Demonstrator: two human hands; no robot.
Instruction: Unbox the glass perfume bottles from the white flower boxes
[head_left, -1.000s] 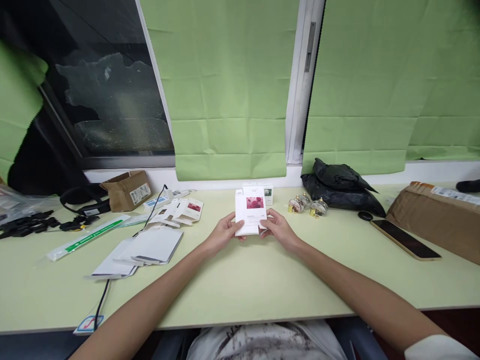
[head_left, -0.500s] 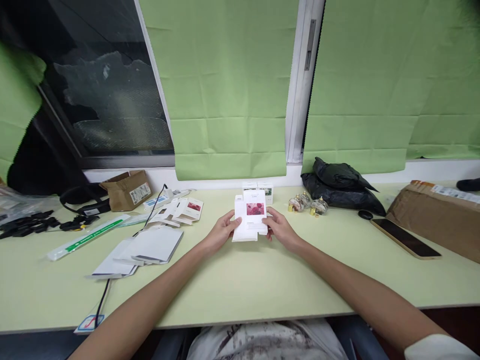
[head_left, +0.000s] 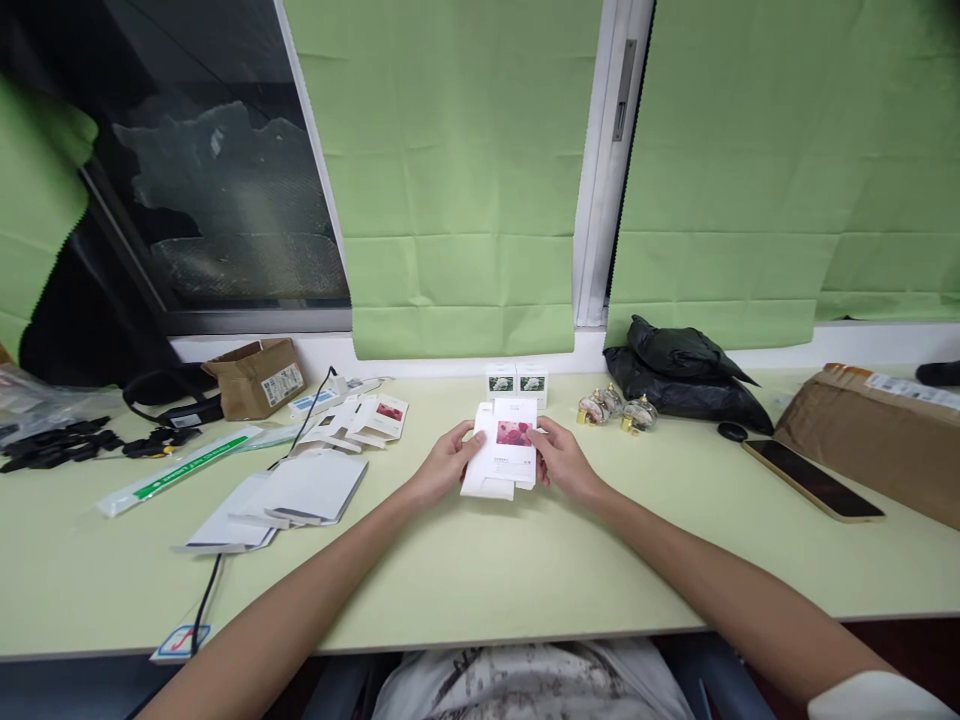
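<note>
Frame centre — your left hand [head_left: 444,466] and right hand [head_left: 564,462] pinch opposite edges of the flat white carton [head_left: 504,458], keeping it low over the table [head_left: 480,570] for folding.

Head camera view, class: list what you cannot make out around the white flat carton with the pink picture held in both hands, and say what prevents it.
- White flat carton with the pink picture: its printed text is too small to read; its side edges lie under the fingers of the left hand and right hand.
- Two small white boxes with green pictures: lower parts hidden behind the carton.
- Brown cardboard parcel: cut off by the right edge.
</note>
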